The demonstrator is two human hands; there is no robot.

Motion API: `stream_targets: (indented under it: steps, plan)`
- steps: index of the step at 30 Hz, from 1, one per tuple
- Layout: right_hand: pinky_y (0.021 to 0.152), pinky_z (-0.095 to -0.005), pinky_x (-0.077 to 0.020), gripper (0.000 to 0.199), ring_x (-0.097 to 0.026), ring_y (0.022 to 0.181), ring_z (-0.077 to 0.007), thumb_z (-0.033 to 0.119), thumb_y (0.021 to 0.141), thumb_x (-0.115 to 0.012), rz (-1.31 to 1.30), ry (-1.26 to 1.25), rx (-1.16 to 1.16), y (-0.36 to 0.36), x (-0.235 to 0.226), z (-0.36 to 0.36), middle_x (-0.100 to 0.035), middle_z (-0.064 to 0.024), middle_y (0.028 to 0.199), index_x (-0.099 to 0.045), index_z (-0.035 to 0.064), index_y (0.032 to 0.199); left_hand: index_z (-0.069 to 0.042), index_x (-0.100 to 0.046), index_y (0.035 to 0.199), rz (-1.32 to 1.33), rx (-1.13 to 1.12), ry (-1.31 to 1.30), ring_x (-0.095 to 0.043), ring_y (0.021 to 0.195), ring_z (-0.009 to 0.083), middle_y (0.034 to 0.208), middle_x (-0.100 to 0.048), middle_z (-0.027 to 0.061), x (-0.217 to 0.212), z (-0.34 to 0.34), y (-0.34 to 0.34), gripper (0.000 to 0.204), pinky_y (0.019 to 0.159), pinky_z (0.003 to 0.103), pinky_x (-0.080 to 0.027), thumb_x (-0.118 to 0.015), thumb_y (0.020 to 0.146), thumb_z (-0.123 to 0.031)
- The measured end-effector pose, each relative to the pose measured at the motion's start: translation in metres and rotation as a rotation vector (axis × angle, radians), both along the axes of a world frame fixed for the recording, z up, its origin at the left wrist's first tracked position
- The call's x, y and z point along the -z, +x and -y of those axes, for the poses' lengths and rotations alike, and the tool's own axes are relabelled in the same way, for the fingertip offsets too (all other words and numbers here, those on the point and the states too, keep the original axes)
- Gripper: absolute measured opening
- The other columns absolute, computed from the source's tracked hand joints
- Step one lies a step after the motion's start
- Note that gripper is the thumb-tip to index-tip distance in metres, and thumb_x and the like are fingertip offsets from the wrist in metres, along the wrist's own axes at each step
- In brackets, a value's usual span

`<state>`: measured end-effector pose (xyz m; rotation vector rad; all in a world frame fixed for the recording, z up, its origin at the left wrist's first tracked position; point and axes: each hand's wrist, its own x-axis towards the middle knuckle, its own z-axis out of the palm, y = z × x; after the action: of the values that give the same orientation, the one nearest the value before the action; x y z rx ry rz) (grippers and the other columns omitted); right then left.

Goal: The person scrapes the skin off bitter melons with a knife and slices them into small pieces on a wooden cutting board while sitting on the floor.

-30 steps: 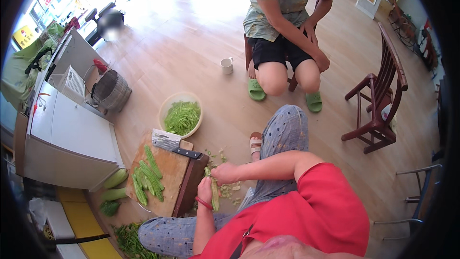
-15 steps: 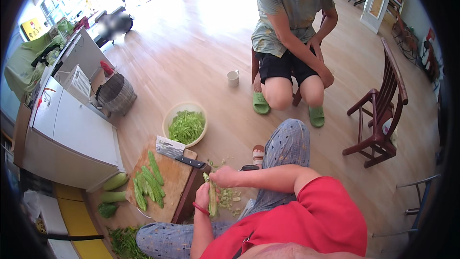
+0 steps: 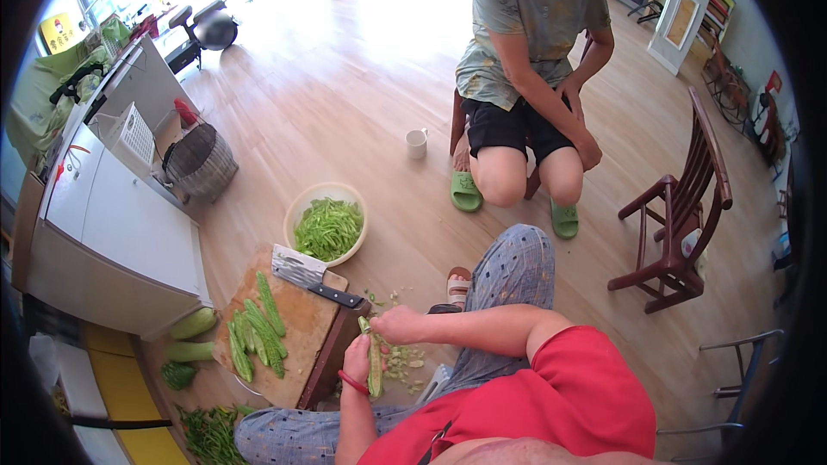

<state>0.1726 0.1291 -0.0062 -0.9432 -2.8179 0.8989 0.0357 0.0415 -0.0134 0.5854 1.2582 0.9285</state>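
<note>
My left hand (image 3: 356, 356), a red band at its wrist, is closed round a long halved bitter gourd (image 3: 376, 372), hollow side showing. My right hand (image 3: 398, 325) is closed at the gourd's far end; whatever its fingers hold is hidden. Just left of my hands, a wooden cutting board (image 3: 303, 368) carries several bumpy green gourd halves (image 3: 263, 331). A cleaver (image 3: 300, 268) with a black handle lies across the board's far edge. Beyond it stands a cream bowl (image 3: 363, 217) full of green slices (image 3: 329, 230).
Pale scraps (image 3: 403, 362) litter the floor beside my hands. Whole green gourds (image 3: 193, 324) and leafy greens (image 3: 207, 437) lie left of the board. A person (image 3: 534, 60) sits opposite, near a white mug (image 3: 416, 144). A wooden chair (image 3: 680, 224) stands right, a woven basket (image 3: 202, 164) left.
The whole view has shifted slightly, so most things sit a little to the left. Both hands keep nearly the same hold at the gourd half.
</note>
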Motion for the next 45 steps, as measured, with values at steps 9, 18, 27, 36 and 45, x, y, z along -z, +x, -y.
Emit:
stream_targets:
  steps: [9,18,27,36,45]
  plan:
    - [0.053,-0.0441,-0.0458,0.016,-0.059,0.063,-0.0348,0.017,0.072,-0.049,-0.058,-0.013,-0.006,-0.005,-0.003,-0.001,-0.058,-0.0189,0.064,-0.05,0.0011,0.074,-0.002,-0.047,0.091,0.014,-0.041,-0.018,-0.049,0.04,0.0168,0.065,-0.055,0.0108,-0.002,0.002,-0.003,0.029,0.038,0.027,-0.042,-0.028,0.09,-0.025]
    - [0.056,-0.044,-0.0462,0.021,-0.059,0.065,-0.0356,0.022,0.077,-0.047,0.09,-0.114,0.007,-0.013,0.003,-0.006,-0.059,-0.0192,0.069,-0.052,0.0022,0.081,-0.003,-0.047,0.093,0.044,-0.081,-0.033,-0.048,0.039,0.0157,0.065,-0.055,0.0099,-0.007,0.0,-0.004,0.027,0.037,0.026,-0.042,-0.031,0.09,-0.025]
    - [0.061,-0.0462,-0.0449,0.024,-0.058,0.07,-0.0368,0.026,0.081,-0.044,0.056,-0.173,0.141,-0.011,-0.006,-0.013,-0.059,-0.0201,0.072,-0.053,0.0034,0.082,-0.003,-0.046,0.096,0.07,-0.069,0.001,-0.049,0.04,0.0161,0.065,-0.055,0.0107,-0.008,0.001,-0.002,0.027,0.038,0.026,-0.042,-0.032,0.09,-0.025]
    - [0.064,-0.0475,-0.0444,0.025,-0.057,0.07,-0.0387,0.026,0.082,-0.042,0.009,-0.187,0.159,-0.007,-0.013,-0.016,-0.058,-0.0217,0.07,-0.052,0.0028,0.081,-0.003,-0.046,0.092,0.032,-0.043,-0.021,-0.048,0.04,0.0161,0.065,-0.056,0.0103,-0.005,-0.002,0.001,0.028,0.037,0.026,-0.041,-0.03,0.09,-0.026]
    - [0.058,-0.0365,-0.0415,0.022,-0.053,0.06,-0.0267,0.022,0.083,-0.046,-0.652,-0.15,0.536,0.021,-0.059,-0.08,-0.052,-0.0133,0.062,-0.05,0.0009,0.077,-0.003,-0.045,0.09,0.084,-0.038,-0.024,-0.048,0.039,0.0161,0.066,-0.056,0.0113,-0.012,-0.005,0.003,0.027,0.038,0.026,-0.042,-0.032,0.09,-0.026]
